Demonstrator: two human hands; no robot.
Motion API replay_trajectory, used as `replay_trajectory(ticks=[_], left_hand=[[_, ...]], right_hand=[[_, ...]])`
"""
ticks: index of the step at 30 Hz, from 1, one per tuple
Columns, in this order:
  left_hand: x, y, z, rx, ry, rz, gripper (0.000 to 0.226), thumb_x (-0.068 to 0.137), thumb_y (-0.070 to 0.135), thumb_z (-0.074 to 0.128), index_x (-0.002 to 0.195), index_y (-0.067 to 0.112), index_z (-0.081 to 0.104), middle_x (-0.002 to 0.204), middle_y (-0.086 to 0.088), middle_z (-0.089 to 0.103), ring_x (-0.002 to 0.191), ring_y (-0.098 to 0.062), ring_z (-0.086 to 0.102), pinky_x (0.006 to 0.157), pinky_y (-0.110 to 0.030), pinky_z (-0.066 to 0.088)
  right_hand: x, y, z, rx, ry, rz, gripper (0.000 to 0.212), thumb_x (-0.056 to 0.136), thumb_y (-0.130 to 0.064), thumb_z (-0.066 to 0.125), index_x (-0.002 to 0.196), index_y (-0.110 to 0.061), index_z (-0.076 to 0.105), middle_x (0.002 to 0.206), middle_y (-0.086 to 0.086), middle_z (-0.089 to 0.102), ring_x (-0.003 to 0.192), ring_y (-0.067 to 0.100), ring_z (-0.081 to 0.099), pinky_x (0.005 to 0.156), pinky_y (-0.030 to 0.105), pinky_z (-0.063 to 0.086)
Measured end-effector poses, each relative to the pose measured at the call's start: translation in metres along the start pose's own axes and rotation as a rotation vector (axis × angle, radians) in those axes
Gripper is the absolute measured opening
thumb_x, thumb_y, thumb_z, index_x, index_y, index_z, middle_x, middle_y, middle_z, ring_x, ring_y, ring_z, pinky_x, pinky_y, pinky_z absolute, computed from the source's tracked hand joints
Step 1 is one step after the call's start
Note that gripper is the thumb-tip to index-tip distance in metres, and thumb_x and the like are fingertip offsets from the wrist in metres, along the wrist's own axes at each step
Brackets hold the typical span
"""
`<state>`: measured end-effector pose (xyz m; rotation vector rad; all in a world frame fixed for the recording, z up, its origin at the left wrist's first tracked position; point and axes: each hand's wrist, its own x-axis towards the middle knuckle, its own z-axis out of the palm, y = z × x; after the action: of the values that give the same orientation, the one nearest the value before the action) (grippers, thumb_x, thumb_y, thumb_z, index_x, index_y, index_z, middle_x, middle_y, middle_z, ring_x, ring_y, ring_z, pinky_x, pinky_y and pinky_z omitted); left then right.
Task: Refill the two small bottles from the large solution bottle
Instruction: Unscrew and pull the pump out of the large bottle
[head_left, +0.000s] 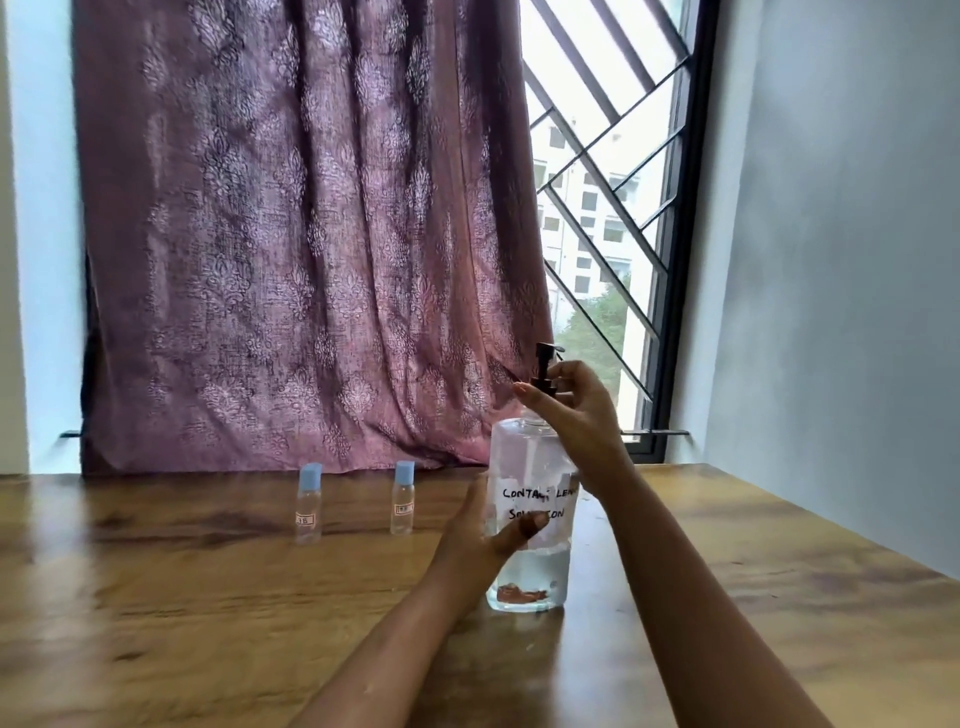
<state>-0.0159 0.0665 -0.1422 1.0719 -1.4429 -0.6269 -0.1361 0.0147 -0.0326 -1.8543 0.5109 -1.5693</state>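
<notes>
The large clear solution bottle (527, 467) stands upright on the wooden table, with a white handwritten label and a dark pump top (545, 369). My left hand (478, 540) wraps around the bottle's lower body, thumb across the label. My right hand (571, 410) grips the pump collar at the bottle's neck. Two small clear bottles with light blue caps stand upright to the left, one (308, 506) farther left and one (403, 501) nearer the large bottle. Both small bottles are capped and apart from my hands.
The wooden table (208, 597) stretches across the view, with its right edge (857, 545) running diagonally near a grey wall. A purple patterned curtain (311, 234) hangs behind the table, and a barred window (613, 208) stands at the back right.
</notes>
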Motion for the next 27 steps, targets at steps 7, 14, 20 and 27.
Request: replay_trajectory(ticks=[7,14,20,27], left_hand=[[-0.007,0.003,0.000,0.031,0.028,0.030,0.076,0.065,0.060,0.070,0.131,0.037,0.041,0.120,0.018,0.063,0.109,0.004,0.059,0.097,-0.029,0.047],[-0.006,0.005,-0.001,0.076,0.019,0.023,0.077,0.066,0.059,0.070,0.132,0.038,0.037,0.123,0.014,0.063,0.112,-0.001,0.059,0.099,-0.033,0.048],[-0.010,0.012,-0.002,0.076,0.012,0.048,0.067,0.075,0.044,0.072,0.132,0.035,0.037,0.117,0.020,0.062,0.103,0.013,0.058,0.081,-0.006,0.044],[-0.009,0.011,-0.002,0.087,0.014,0.049,0.075,0.068,0.054,0.068,0.133,0.039,0.035,0.117,0.027,0.060,0.105,0.015,0.056,0.079,0.000,0.042]], right_hand=[[-0.010,0.000,-0.002,0.210,-0.061,0.010,0.021,0.086,-0.023,0.049,0.105,-0.017,0.056,0.107,0.024,0.060,0.094,0.029,0.058,0.086,0.042,0.046],[-0.011,0.002,0.005,-0.101,0.042,-0.061,0.034,0.078,-0.034,0.071,0.101,-0.015,0.055,0.094,0.000,0.065,0.077,0.010,0.060,0.076,0.034,0.052],[-0.008,0.003,0.005,0.125,-0.035,-0.030,0.032,0.082,-0.033,0.053,0.106,-0.014,0.062,0.104,0.008,0.064,0.097,0.022,0.060,0.091,0.038,0.046],[-0.006,0.001,0.003,-0.073,0.013,-0.049,0.026,0.083,-0.027,0.067,0.102,-0.011,0.061,0.098,0.006,0.067,0.084,0.014,0.063,0.079,0.030,0.051]])
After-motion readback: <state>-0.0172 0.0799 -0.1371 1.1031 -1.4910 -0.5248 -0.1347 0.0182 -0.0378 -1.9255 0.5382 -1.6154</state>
